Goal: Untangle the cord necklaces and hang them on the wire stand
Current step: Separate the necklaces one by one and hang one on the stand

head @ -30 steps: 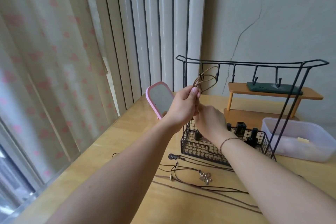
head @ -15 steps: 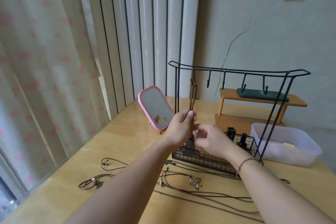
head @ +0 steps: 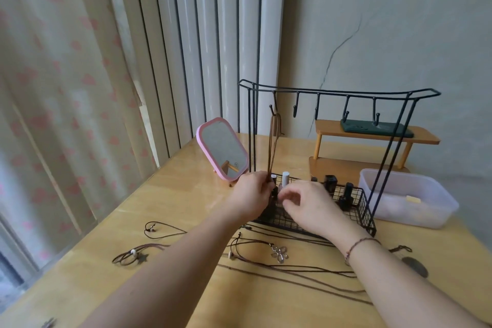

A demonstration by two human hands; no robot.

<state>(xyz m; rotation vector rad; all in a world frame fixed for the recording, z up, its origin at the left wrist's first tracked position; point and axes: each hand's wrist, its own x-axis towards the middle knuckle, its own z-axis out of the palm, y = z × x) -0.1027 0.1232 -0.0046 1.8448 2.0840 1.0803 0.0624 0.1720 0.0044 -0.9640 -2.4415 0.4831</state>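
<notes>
Hanging taut, brown cord necklace doubled.

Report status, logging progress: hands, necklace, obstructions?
Left hand pinches brown cord necklace, hung on black wire stand. Right hand blurred, apparently empty. Nothing obstructing.

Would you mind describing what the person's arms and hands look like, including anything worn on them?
Both forearms are bare, with no sleeves showing. The right hand has a thin braided cord bracelet, dark reddish-brown, around its wrist. The left hand shows no bracelet, ring or watch. No gloves on either.
</notes>
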